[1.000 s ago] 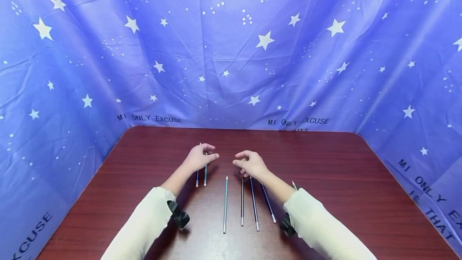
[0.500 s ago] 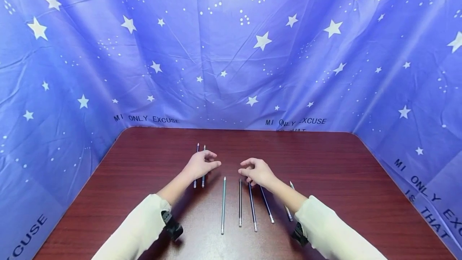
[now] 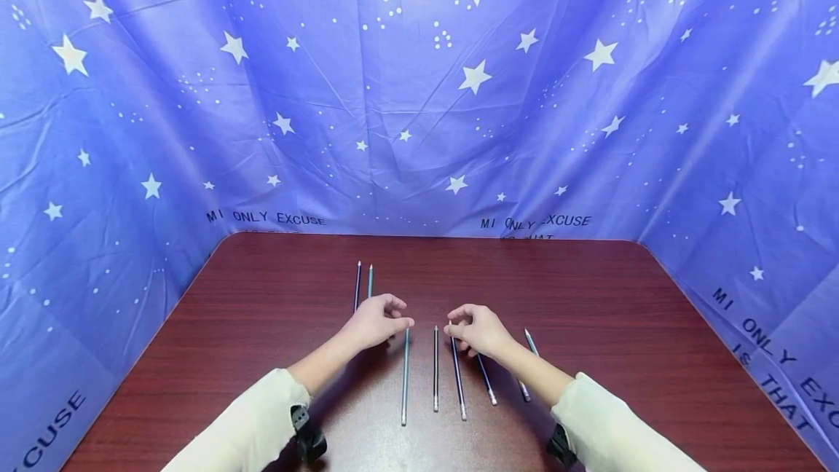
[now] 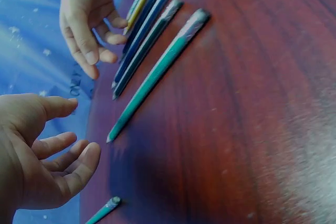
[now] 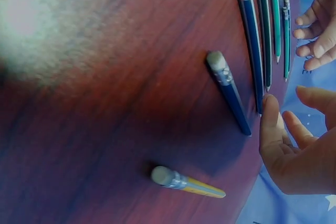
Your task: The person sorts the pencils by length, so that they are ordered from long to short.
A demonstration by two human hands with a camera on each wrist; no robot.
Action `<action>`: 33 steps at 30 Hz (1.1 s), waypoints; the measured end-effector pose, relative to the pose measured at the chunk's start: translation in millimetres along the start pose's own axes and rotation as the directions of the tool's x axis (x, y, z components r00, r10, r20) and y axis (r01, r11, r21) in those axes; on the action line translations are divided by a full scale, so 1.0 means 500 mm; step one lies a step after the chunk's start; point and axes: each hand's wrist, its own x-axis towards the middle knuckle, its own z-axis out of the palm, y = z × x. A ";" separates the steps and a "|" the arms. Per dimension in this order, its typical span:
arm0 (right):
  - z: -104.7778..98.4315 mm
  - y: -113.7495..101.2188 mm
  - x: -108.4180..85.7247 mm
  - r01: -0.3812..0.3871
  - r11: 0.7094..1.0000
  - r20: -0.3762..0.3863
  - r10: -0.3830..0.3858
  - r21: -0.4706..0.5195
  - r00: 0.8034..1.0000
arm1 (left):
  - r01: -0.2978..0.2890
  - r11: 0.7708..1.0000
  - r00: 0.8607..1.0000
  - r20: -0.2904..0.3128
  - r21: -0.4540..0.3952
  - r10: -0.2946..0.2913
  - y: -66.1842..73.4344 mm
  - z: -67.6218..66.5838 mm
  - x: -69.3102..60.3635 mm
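My left hand (image 3: 375,323) hovers at the far tip of a green pencil (image 3: 405,377), its fingers loosely bent with nothing between them. The left wrist view shows that hand (image 4: 52,156) apart from the green pencil (image 4: 155,77). Over the tips of two dark blue pencils, my right hand (image 3: 483,330) also holds nothing; the nearer one is the blue pencil (image 3: 457,381), and the other blue pencil (image 3: 487,382) is partly hidden. Between the hands lies a dark pencil (image 3: 435,370). A yellow pencil (image 5: 197,184) lies farther right, partly under my right forearm.
Beyond my left hand lie a blue pencil (image 3: 357,286) and a green pencil (image 3: 370,280), side by side and partly covered by it. The reddish-brown wooden table (image 3: 295,268) has a starry blue curtain (image 3: 406,93) round its far and side edges.
Both hands have come back toward the near edge and shifted a little right. The left moved from the far-left pair to the green pencil's tip. No pencil has visibly moved.
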 end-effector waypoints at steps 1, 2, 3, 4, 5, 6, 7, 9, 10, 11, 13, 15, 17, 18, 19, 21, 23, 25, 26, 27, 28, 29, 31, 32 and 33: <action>0.000 0.003 -0.002 0.002 1.000 -0.002 -0.002 -0.008 1.000 | -0.005 1.000 1.000 0.000 0.025 0.005 0.000 0.004 -0.002; 0.000 0.006 -0.002 -0.001 1.000 -0.002 0.001 -0.013 1.000 | -0.008 0.999 1.000 0.001 0.045 0.008 -0.001 0.007 -0.005; 0.001 0.008 -0.004 0.002 1.000 -0.004 -0.002 -0.017 1.000 | -0.013 0.998 1.000 0.001 0.060 0.013 -0.003 0.010 -0.007; 0.001 0.009 -0.005 -0.004 1.000 -0.006 0.004 -0.016 1.000 | -0.019 0.997 1.000 0.000 0.074 0.019 -0.004 0.013 -0.010; 0.002 0.010 -0.006 -0.004 1.000 -0.009 0.004 -0.018 1.000 | -0.018 0.997 1.000 0.000 0.081 0.018 -0.007 0.016 -0.011; 0.003 0.011 -0.007 -0.006 1.000 -0.012 0.006 -0.019 1.000 | -0.024 0.996 1.000 0.001 0.090 0.024 -0.009 0.017 -0.013; 0.005 0.011 -0.008 -0.008 1.000 -0.013 0.008 -0.018 1.000 | -0.024 0.995 1.000 0.000 0.094 0.024 -0.011 0.019 -0.015; 0.008 0.012 -0.010 -0.021 1.000 -0.012 0.021 -0.018 1.000 | -0.020 0.995 1.000 0.002 0.098 0.019 -0.015 0.022 -0.020; 0.010 0.012 -0.011 -0.030 0.999 -0.012 0.030 -0.018 0.999 | -0.021 0.994 1.000 0.001 0.105 0.021 -0.017 0.023 -0.021; 0.012 0.012 -0.012 -0.033 0.999 -0.015 0.033 -0.025 0.999 | -0.019 0.994 1.000 0.002 0.106 0.019 -0.019 0.025 -0.022; 0.016 0.012 -0.014 -0.042 0.998 -0.022 0.041 -0.047 0.999 | -0.014 0.993 1.000 0.005 0.115 0.013 -0.022 0.031 -0.023; 0.019 0.012 -0.015 -0.041 0.996 -0.032 0.039 -0.077 0.999 | -0.017 0.990 1.000 0.001 0.139 0.017 -0.025 0.037 -0.022; 0.022 0.012 -0.017 -0.036 0.994 -0.040 0.032 -0.100 0.999 | -0.021 0.985 1.000 -0.004 0.170 0.022 -0.027 0.044 -0.021; 0.023 0.013 -0.017 -0.031 0.994 -0.040 0.027 -0.102 0.999 | -0.023 0.982 1.000 -0.009 0.189 0.025 -0.027 0.047 -0.021; 0.024 0.013 -0.018 -0.026 0.994 -0.036 0.022 -0.102 0.999 | -0.024 0.978 1.000 -0.014 0.207 0.028 -0.027 0.050 -0.021; 0.027 0.014 -0.019 -0.018 0.996 -0.026 0.015 -0.092 1.000 | -0.030 0.971 0.999 -0.022 0.237 0.036 -0.028 0.055 -0.022; 0.028 0.015 -0.019 -0.013 0.997 -0.017 0.012 -0.077 1.000 | -0.045 0.961 0.998 -0.031 0.273 0.056 -0.028 0.059 -0.023; 0.029 0.017 -0.020 -0.012 0.996 -0.017 0.011 -0.084 1.000 | -0.066 0.951 0.996 -0.034 0.303 0.080 -0.027 0.061 -0.023; 0.029 0.018 -0.020 -0.012 0.996 -0.021 0.010 -0.092 1.000 | -0.084 0.943 0.994 -0.034 0.321 0.100 -0.026 0.062 -0.022; 0.029 0.019 -0.021 -0.010 0.995 -0.025 0.008 -0.099 1.000 | -0.096 0.937 0.993 -0.034 0.337 0.114 -0.025 0.063 -0.022; 0.029 0.019 -0.021 -0.010 0.994 -0.027 0.007 -0.105 1.000 | -0.101 0.931 0.992 -0.035 0.350 0.120 -0.024 0.063 -0.021; 0.029 0.020 -0.021 -0.009 0.994 -0.028 0.006 -0.112 1.000 | -0.100 0.928 0.992 -0.035 0.358 0.121 -0.022 0.063 -0.021; 0.032 0.021 -0.021 0.002 0.992 -0.024 -0.005 -0.127 1.000 | -0.101 0.922 0.992 -0.036 0.375 0.123 -0.021 0.064 -0.021; 0.033 0.021 -0.022 0.007 0.992 -0.020 -0.010 -0.130 1.000 | -0.093 0.922 0.993 -0.036 0.377 0.115 -0.020 0.064 -0.021; 0.034 0.021 -0.022 0.010 0.991 -0.015 -0.012 -0.130 1.000 | -0.083 0.924 0.994 -0.038 0.374 0.105 -0.020 0.064 -0.021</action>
